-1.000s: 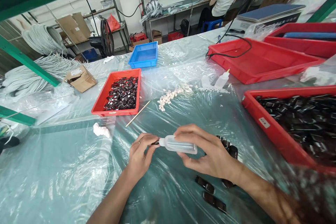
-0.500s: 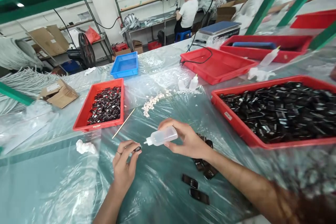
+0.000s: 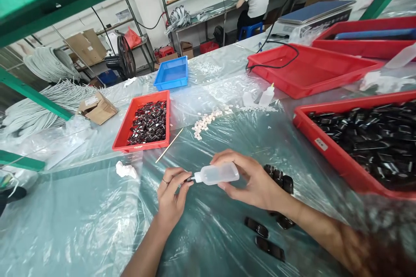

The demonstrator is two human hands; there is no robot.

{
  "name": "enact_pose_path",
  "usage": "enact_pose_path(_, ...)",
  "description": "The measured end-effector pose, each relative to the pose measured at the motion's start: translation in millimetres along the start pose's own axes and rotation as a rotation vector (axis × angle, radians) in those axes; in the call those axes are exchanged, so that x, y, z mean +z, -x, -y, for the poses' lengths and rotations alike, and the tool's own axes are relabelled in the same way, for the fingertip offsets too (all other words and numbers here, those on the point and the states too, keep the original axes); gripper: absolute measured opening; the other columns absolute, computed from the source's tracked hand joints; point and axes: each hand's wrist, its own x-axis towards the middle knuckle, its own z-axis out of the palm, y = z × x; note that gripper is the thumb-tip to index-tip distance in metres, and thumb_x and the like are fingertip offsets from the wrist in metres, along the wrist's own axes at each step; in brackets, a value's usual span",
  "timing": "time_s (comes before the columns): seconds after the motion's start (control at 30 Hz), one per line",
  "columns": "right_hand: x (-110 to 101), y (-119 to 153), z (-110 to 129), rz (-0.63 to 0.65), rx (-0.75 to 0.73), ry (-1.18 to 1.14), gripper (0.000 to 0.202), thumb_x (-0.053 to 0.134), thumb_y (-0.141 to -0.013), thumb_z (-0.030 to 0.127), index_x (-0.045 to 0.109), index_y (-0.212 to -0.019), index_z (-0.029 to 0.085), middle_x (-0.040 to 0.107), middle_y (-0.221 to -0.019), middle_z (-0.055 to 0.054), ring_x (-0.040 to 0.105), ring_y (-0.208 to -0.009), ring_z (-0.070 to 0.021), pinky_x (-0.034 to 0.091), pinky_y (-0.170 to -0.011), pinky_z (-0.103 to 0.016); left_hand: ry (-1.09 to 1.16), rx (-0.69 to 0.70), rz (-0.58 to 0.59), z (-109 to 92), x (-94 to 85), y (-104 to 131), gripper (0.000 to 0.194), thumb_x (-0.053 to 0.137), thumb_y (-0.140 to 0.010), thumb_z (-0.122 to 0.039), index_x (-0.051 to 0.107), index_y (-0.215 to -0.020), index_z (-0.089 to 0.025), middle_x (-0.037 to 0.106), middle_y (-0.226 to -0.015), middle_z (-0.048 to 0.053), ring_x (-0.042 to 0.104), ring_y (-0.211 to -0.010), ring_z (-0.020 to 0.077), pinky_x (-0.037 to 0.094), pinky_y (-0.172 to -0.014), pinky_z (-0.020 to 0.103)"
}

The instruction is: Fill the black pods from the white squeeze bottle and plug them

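L hand [image 3: 171, 197]: grip pinched shut on small black part [image 3: 189, 178], low over counter [image 3: 81, 225].
R hand [image 3: 256, 181]: grip wrapped round squeeze bottle [image 3: 217, 173], lying sideways, nozzle touching part.
Nearby: loose black parts [image 3: 264, 238] by R wrist; red tray [image 3: 328, 156] of same at R.
Tip: prob. keep nozzle on the spot, squeeze lightly, hold part steady.

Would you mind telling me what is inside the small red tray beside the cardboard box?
The small red tray holds a heap of small glossy black parts, filling most of it. Whatever lies beneath that heap is covered.
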Motion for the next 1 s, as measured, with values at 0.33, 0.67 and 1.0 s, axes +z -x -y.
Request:
enact_pose_path(0.33,-0.5,3.0,4.8,-0.002,-0.105,0.059,0.047,0.084,-0.098,0.012,0.081,-0.136,0.040,0.090,-0.127,-0.005,0.090,-0.109,-0.0270,0.076,-0.088,-0.037,0.028,0.031,0.042,-1.0,-0.2,0.0,0.018,0.072,-0.125,-0.027,0.089,-0.132,-0.028,0.081,-0.110,0.004,0.080,-0.091,0.0182,0.067,-0.069,0.028)
enact_pose_path(0.67,-14.3,-3.4,-5.1,-0.045,0.297,-0.389,0.028,0.099,-0.098,0.040,0.084,-0.121,0.034,0.088,-0.126,-0.007,0.085,-0.094,-0.0238,0.072,-0.071,-0.035,0.042,-0.006,0.025,-1.0,1.2,1.8,0.014,0.075,-0.122,-0.023,0.086,-0.128,-0.028,0.084,-0.109,0.003,0.084,-0.090,0.0188,0.072,-0.073,0.030)
enact_pose_path(1.0,-14.3,-11.8,-60.1,-0.017,0.436,-0.248,0.049,0.105,-0.086,0.048,0.084,-0.124,0.026,0.091,-0.128,-0.009,0.085,-0.125,-0.0298,0.068,-0.121,-0.048,0.052,-0.087,-0.027,6.6,8.3,-1.7,0.010,0.074,-0.122,-0.029,0.083,-0.117,-0.028,0.091,-0.105,0.003,0.085,-0.080,0.0177,0.070,-0.070,0.028)
